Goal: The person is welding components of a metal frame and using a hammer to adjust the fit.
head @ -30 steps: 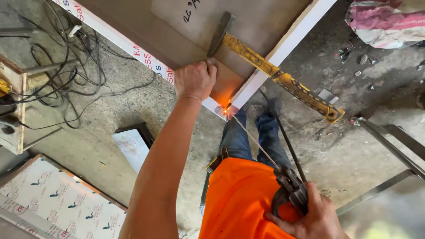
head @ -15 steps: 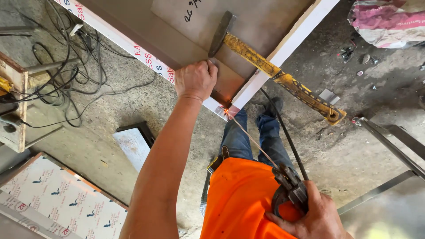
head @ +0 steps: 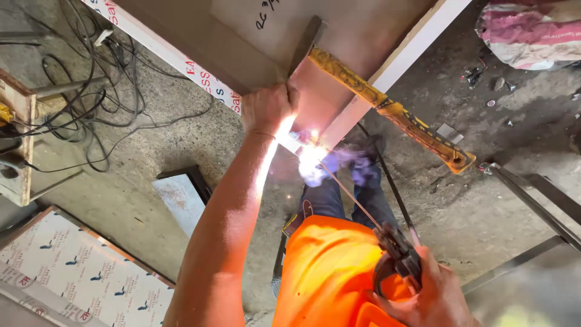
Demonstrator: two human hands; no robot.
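My left hand (head: 267, 108) grips the corner of a flat metal panel (head: 242, 36) with a white film-covered edge. My right hand (head: 431, 292), low at the right, holds a welding electrode holder (head: 396, 248). Its thin rod (head: 348, 191) runs up to the panel's corner, where a bright white arc (head: 310, 151) burns with bluish smoke just right of my left hand. A hammer with a yellow handle (head: 393, 112) lies on the panel, its dark head (head: 305, 39) resting near my left hand.
Tangled black cables (head: 91, 85) and a wooden box (head: 18, 139) lie at the left. A printed sheet (head: 66, 272) and a small grey plate (head: 178, 197) sit on the concrete floor. Metal bars (head: 532, 206) cross at the right, a pink-and-white sack (head: 526, 30) at the top right.
The small orange spark at the panel's corner died down, then flared into a bright white arc with smoke. Both hands have stayed where they were.
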